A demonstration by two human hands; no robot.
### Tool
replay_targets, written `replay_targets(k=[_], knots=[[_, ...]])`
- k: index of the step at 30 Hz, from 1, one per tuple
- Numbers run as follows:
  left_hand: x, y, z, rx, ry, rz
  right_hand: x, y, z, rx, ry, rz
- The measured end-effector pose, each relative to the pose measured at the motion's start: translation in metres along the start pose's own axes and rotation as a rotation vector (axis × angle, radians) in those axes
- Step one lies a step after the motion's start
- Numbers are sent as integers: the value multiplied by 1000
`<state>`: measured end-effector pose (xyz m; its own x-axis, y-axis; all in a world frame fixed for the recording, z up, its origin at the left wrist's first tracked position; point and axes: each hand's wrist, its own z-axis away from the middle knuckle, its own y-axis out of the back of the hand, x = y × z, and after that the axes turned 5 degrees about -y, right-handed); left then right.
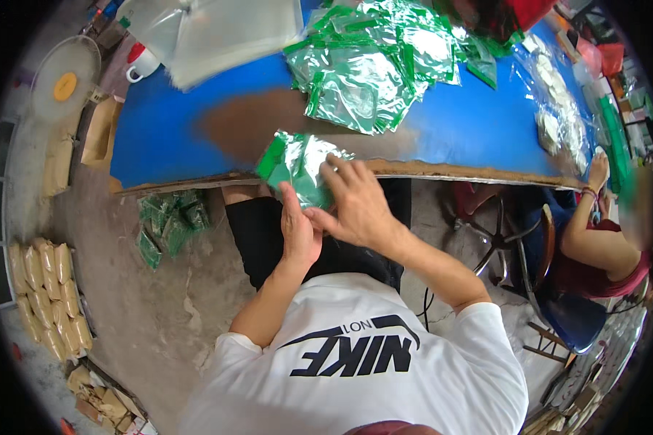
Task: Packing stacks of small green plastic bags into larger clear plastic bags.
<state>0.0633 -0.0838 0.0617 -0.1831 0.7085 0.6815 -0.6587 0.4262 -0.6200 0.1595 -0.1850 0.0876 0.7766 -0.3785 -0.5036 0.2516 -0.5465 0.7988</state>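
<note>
Both hands on green pouch

blue table, brown worn patch at its middle. heap of green-and-clear foil pouches on the far part. clear plastic bags at the far left corner, white mug beside them. small pile of green pouches on the concrete floor under the table edge. tan filled sacks in rows at left. white fan standing on the floor. seated co-worker's arm at right.

Pouch pile on table; fallen pouches on floor below
</note>
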Motion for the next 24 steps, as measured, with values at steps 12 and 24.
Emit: replay_targets(k=[12, 24], knots=[[13, 35, 0, -180, 95, -30, 105, 45, -67, -93, 211, 327], [13, 43, -3, -82, -120, -105, 86, 27, -68, -9, 59, 198]])
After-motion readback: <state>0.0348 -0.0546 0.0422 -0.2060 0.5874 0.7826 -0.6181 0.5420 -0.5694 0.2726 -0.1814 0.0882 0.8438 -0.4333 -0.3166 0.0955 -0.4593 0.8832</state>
